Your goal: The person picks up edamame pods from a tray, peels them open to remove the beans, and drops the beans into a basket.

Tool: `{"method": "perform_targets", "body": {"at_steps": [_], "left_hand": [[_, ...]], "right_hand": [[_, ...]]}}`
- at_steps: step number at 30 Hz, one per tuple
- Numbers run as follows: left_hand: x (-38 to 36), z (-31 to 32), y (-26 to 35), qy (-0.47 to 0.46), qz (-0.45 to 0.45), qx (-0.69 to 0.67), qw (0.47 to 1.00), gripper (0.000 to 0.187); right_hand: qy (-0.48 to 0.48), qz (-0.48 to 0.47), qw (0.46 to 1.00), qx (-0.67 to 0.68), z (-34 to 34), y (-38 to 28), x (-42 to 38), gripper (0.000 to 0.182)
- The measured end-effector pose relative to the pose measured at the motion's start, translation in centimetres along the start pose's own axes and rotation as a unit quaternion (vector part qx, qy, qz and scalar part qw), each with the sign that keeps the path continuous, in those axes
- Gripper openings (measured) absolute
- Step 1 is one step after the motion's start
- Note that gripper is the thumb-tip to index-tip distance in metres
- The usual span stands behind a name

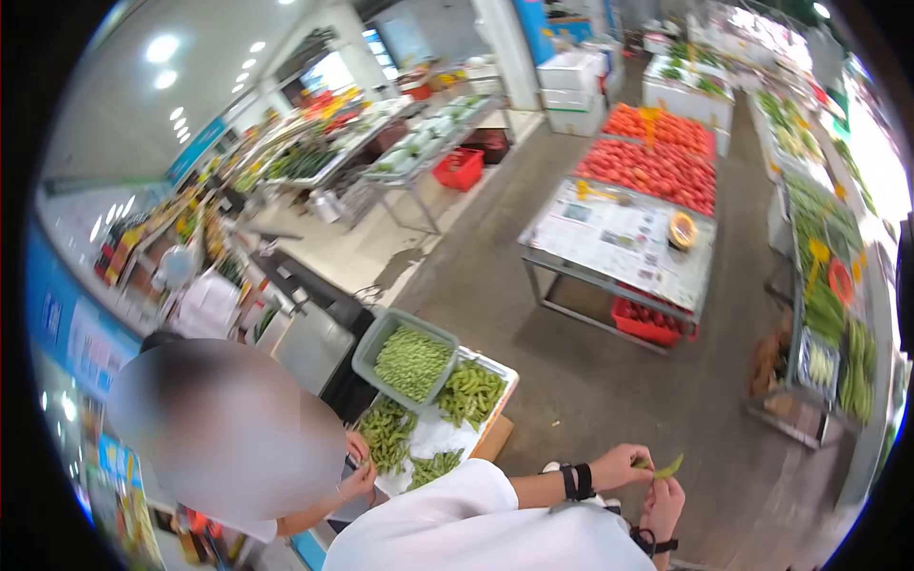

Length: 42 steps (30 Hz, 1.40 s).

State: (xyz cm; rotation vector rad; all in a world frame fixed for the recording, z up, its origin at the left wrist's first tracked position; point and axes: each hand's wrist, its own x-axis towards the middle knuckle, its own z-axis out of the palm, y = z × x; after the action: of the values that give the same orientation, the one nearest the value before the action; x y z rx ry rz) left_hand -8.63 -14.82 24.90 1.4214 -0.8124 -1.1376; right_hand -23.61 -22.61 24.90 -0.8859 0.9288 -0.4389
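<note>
Grey floor [486, 314] lies below your left hand [621, 467] and right hand [665, 506], narrow fingertips pinching 1 green pod [672, 466] between them, and it's probably super light, kinda bendy, so grip near the ends.

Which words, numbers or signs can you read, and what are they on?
I can't read any words, brands or numbers here.
Blue board at the far left, with a white sheet: too blurred.
Printed paper in front of the tomatoes: too small and blurred.
Yellow tag by the tomatoes: nothing I can read.
</note>
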Motion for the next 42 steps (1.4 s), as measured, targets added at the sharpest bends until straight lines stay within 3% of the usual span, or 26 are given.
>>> {"method": "perform_targets", "body": {"at_steps": [1,2,5,15,18,19,21,24,42], "left_hand": [[-0.4,-0.4,0.9,0.010,0.014,-0.015,1.000,0.012],[-1.0,-0.8,1.9,0.000,-0.057,-0.067,0.996,0.010],[-1.6,-1.5,0.7,-0.002,-0.139,-0.199,0.970,0.010],[-2.9,-3.0,-1.0,0.005,-0.205,-0.408,0.890,0.011],[-3.6,-2.0,0.6,0.080,-0.141,-0.190,0.968,0.011],[-3.7,-1.8,0.5,0.099,-0.072,-0.074,0.990,0.012],[-3.8,-1.5,0.1,0.129,0.070,0.161,0.976,0.014],[-4.1,-1.0,0.1,0.138,0.119,0.260,0.948,0.016],[-3.7,-0.9,0.9,0.135,0.036,0.138,0.981,0.017]], "right_hand": [[-0.002,0.000,1.000,-0.012,0.2,0.0,0.1,0.015],[-0.014,-0.009,1.000,-0.015,0.3,0.6,0.5,0.014],[-0.032,-0.029,0.999,-0.022,0.8,1.5,1.7,0.013],[-0.053,-0.078,0.991,-0.092,3.6,1.7,1.5,0.012],[-0.050,-0.029,0.995,-0.077,3.5,1.7,2.0,0.013],[-0.045,-0.007,0.997,-0.069,3.3,1.6,2.0,0.014],[-0.047,0.001,0.997,-0.069,2.8,1.9,2.5,0.015],[-0.068,0.004,0.995,-0.073,2.3,2.1,2.4,0.016],[-0.090,0.012,0.995,-0.030,2.3,1.5,0.9,0.019]]}}
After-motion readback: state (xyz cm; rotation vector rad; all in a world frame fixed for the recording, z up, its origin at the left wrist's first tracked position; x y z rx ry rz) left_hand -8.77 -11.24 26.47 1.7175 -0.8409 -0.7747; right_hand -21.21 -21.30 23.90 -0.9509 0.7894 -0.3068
